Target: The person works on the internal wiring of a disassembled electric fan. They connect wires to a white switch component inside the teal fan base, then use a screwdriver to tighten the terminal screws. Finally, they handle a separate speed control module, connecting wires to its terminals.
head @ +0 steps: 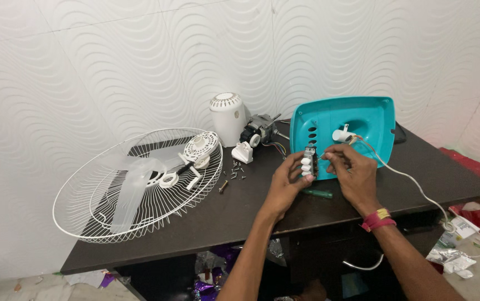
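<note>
My left hand (284,184) grips a small push-button switch block (308,162) with white keys, held up in front of a turquoise fan base cover (362,120) that stands on edge on the dark table (206,217). My right hand (351,173) pinches the wires at the block's right side. A white cord (413,181) runs from the cover off the table's right edge. A green-handled screwdriver (318,193) lies on the table just under my hands.
A white wire fan guard (84,212) with a clear blade (134,187) lies at left. Behind are a white motor cover (228,117), the motor (259,132) and loose screws (234,171). A patterned white wall stands close behind. Wrappers litter the floor.
</note>
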